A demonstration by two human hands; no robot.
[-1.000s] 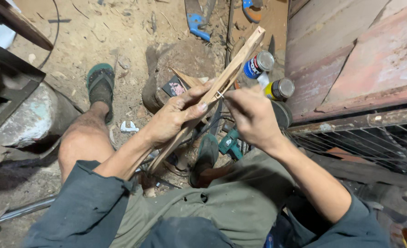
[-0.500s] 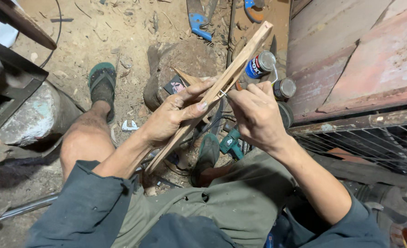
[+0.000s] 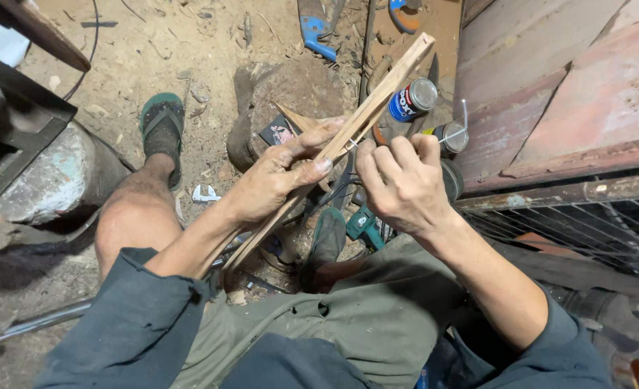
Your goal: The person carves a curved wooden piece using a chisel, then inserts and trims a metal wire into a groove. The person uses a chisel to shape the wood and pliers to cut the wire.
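Observation:
My left hand [image 3: 280, 180] grips a long bundle of thin wooden strips [image 3: 384, 86] that slants from my lap up toward the upper right. Thumb and fingers wrap around its middle. My right hand [image 3: 402, 184] is right beside it, fingertips pinched on a thin wire [image 3: 351, 142] wound around the strips. Whether the wire is tight I cannot tell.
Two spray cans [image 3: 413, 99] lie beyond the strips near a rusty metal panel [image 3: 564, 94]. A teal power tool [image 3: 366, 225] sits by my sandalled feet [image 3: 162, 126]. A blue-handled saw [image 3: 318, 32] lies on the dirt floor. A wire grille [image 3: 586, 223] is at right, a stone block [image 3: 45, 180] at left.
Both hands and the strips have shifted slightly; my right fingers keep working the wire at the same spot on the bundle.

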